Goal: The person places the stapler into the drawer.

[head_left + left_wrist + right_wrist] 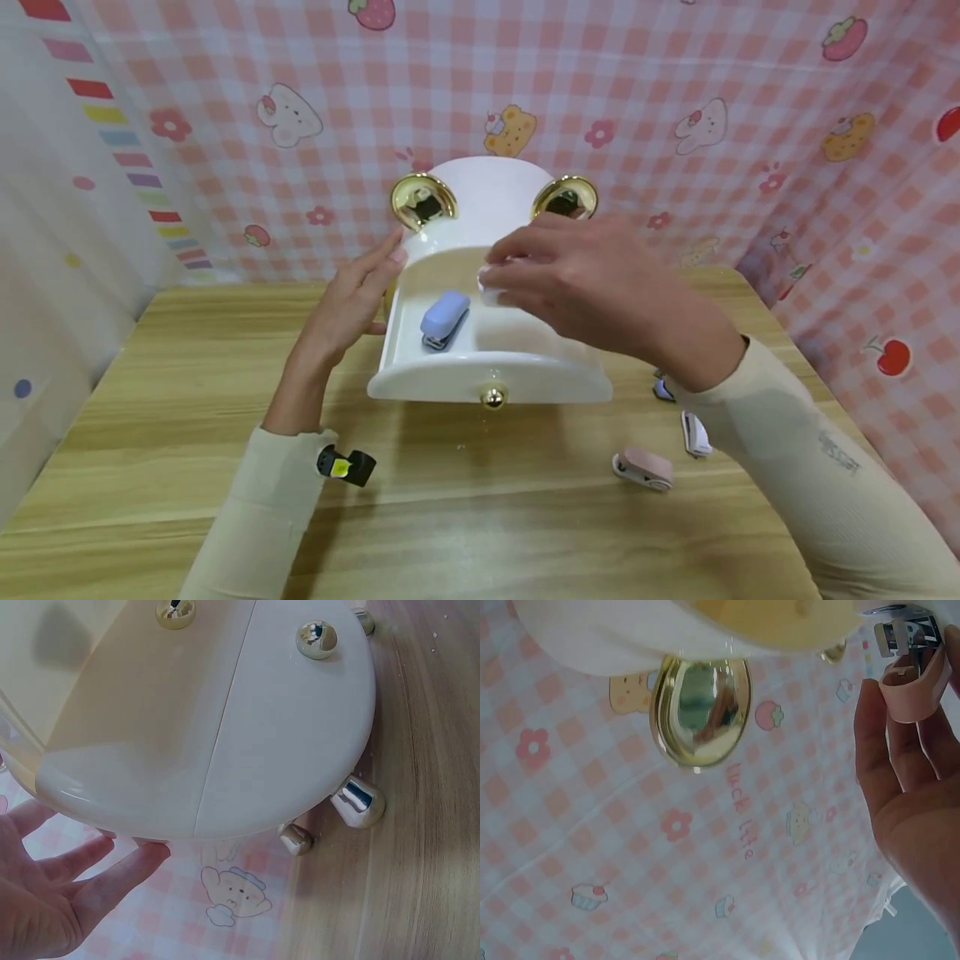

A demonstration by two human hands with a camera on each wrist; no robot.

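Loading the box (420,388) with small staplers looks to be the step in hand, partly done. Right hand (581,279) reaches in from 3 o'clock, above the box's inner floor, peach stapler (913,699) pinched between fingers and thumb. Left hand (347,307) lies along the box's 9 to 10 o'clock side, fingers fairly straight, tips touching, clasping nothing; probably a steadying touch.

Next move, I judge: lower the peach stapler beside the blue stapler (446,317) without knocking it, then loosen the pinch. Blue stapler rests inside at 9 o'clock, slantwise, far end towards 1.

Outside, on the table (450,533): pink stapler (643,468) between 4 and 5 o'clock of the box, white stapler (696,435) at 4, a bluish piece (663,389) just short of 4, partly hidden by the sleeve.

Held piece: smooth, rounded peach shell, bare metal works at the end away from the palm. Head view gives only a pale sliver at the fingertips; whether it touches the floor of the box, cannot tell
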